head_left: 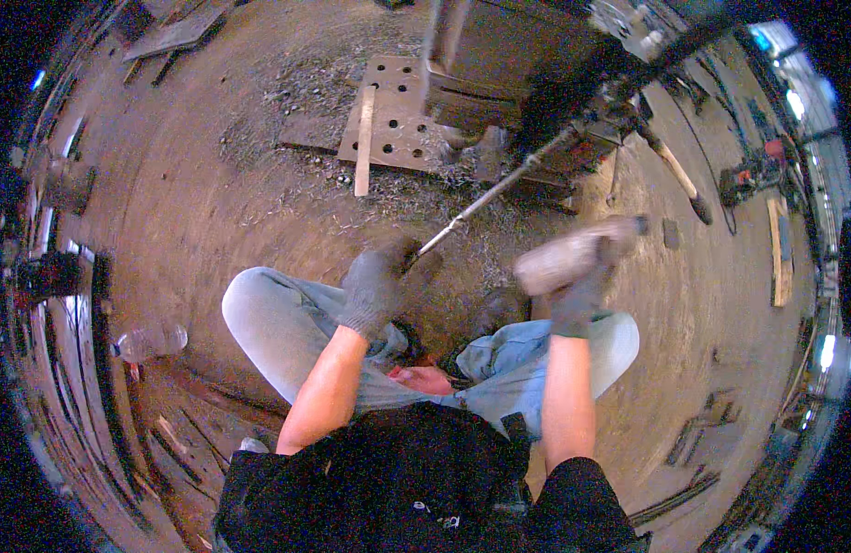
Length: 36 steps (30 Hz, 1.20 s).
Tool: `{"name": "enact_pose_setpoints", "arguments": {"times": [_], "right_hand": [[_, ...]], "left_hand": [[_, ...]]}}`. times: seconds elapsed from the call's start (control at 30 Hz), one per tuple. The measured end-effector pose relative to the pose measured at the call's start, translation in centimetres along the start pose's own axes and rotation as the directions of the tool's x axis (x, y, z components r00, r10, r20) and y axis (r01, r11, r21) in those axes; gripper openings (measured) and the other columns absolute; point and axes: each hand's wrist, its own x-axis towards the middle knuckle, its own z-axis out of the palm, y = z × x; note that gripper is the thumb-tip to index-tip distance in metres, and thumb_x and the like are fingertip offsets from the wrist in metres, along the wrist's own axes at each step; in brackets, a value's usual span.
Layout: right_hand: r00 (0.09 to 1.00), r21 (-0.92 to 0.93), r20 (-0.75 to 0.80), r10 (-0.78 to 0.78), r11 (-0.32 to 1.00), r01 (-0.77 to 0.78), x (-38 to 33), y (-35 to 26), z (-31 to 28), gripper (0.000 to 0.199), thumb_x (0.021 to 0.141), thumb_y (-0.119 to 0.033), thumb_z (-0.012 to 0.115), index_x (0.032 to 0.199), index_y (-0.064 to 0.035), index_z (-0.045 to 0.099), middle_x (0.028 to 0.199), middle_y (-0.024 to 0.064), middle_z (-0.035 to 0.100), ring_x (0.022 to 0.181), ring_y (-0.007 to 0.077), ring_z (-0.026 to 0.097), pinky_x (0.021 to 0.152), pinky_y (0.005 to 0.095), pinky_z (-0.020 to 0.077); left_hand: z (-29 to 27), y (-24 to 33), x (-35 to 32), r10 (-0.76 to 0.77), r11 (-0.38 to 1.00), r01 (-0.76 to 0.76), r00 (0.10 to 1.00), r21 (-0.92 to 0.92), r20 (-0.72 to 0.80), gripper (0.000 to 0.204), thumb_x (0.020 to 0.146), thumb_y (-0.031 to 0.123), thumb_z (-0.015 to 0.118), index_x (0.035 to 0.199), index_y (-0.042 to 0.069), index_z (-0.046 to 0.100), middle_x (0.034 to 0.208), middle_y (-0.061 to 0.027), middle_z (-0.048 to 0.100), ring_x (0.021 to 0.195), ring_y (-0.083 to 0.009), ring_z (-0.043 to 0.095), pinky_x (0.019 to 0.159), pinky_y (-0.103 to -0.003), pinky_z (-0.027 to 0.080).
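My left hand (375,290), in a grey work glove, is closed around the lower end of a long thin metal rod (485,200). The rod slants up and to the right toward dark machinery. In my gloved right hand (578,300) is a dirty, pale brownish bottle (573,256), tilted with its dark end up and to the right. Motion blurs both the bottle and the fingers on it. My two hands are apart, each above one of my bent knees in blue jeans.
Ahead stands a heavy metal block (481,69) beside a perforated plate (398,120) with a wooden strip (365,138) on it. Metal shavings (301,88) litter the ground. A hammer-like wooden handle (670,164) leans at right. A clear plastic bottle (153,342) lies left.
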Motion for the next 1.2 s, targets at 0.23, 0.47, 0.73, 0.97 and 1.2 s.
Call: {"name": "enact_pose_setpoints", "arguments": {"times": [0.23,0.47,0.73,0.97,1.2], "right_hand": [[0.782,-0.427,-0.255,-0.569,0.792,0.437,2.9,-12.1,-8.8,0.067,0.092,-0.043,0.066,0.144,-0.0068,0.043,0.138,0.0083,0.053,0.121,0.0219,0.054,0.105,0.0389,0.0424],[0.887,-0.624,-0.405,-0.221,0.776,-0.091,3.7,-3.0,-24.4,0.057,0.094,-0.039,0.063,0.138,-0.0035,0.053,0.132,0.008,0.06,0.114,0.0183,0.056,0.095,0.0369,0.0466],[0.85,-0.61,-0.527,0.005,0.694,-0.382,-5.3,9.2,-34.0,0.053,0.095,-0.037,0.061,0.135,-0.003,0.055,0.125,0.0081,0.062,0.109,0.0188,0.058,0.09,0.0372,0.0481],[0.862,-0.578,-0.502,0.071,0.714,-0.396,-8.9,12.2,-36.0,0.049,0.095,-0.035,0.06,0.132,-0.0026,0.057,0.119,0.0082,0.065,0.105,0.0193,0.06,0.085,0.0374,0.0495],[0.941,-0.555,-0.329,0.078,0.79,-0.259,-10.1,11.7,-38.1,0.046,0.096,-0.033,0.058,0.129,-0.0022,0.058,0.113,0.0082,0.067,0.1,0.0197,0.062,0.081,0.0376,0.0509]], "left_hand": [[1.5,-1.9,0.5,0.037,0.99,-0.049,0.995,-0.131,-0.097,0.037,0.09,0.042,0.068,0.101,0.006,0.072,0.081,-0.015,0.073,0.074,-0.0242,0.071,0.069,-0.038,0.053],[1.9,-2.6,0.7,0.068,0.975,-0.097,0.986,-0.197,-0.149,0.034,0.09,0.036,0.072,0.097,0.002,0.072,0.072,-0.01,0.07,0.063,-0.0138,0.062,0.058,-0.034,0.048],[1.1,0.5,-0.1,-0.054,0.953,0.038,0.998,-0.301,-0.044,0.028,0.091,0.028,0.072,0.095,0.0,0.071,0.072,-0.0056,0.066,0.065,-0.0105,0.058,0.06,-0.03,0.047],[1.2,-0.6,0.1,-0.025,0.964,0.003,0.997,-0.264,-0.079,0.022,0.091,0.021,0.072,0.098,0.0,0.071,0.078,-0.0031,0.067,0.071,-0.01,0.059,0.063,-0.029,0.048],[1.4,-4.0,-0.2,0.11,0.808,-0.233,0.962,-0.541,-0.25,0.041,0.099,0.039,0.055,0.118,0.004,0.065,0.103,-0.0104,0.07,0.061,-0.0139,0.058,0.055,-0.025,0.048]]}}
